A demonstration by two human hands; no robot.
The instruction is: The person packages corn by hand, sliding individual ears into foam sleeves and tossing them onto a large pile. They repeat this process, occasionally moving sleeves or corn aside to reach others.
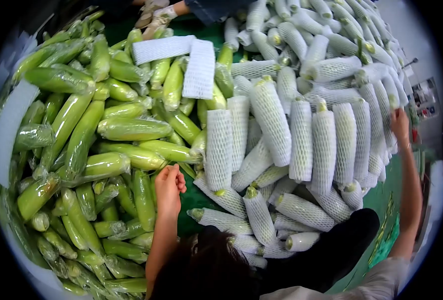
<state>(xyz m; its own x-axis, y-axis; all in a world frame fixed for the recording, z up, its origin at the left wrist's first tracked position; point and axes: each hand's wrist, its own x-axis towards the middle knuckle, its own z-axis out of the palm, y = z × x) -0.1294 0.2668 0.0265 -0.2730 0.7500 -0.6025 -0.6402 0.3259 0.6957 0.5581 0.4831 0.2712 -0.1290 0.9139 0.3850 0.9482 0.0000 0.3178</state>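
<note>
My left hand [170, 184] is raised over the gap between the two heaps, its fingers curled in with nothing visible in them. Just above it lies a green corn cob in clear film [136, 156]. At the right edge of the netted heap, my right hand [400, 124] is closed on the lower end of a netted corn cob [390, 90]. White foam net sleeves [199, 69] rest flat on the film-wrapped corn. A row of netted cobs [323, 150] stands side by side between my hands.
Film-wrapped corn [76, 210] is heaped on the left, netted corn [331, 70] on the right. A long white sleeve [12, 130] lies at the far left. Green floor [381, 200] shows at the right. Another person's foot [154, 20] is at the top. Dark hair and dark-clothed legs are below.
</note>
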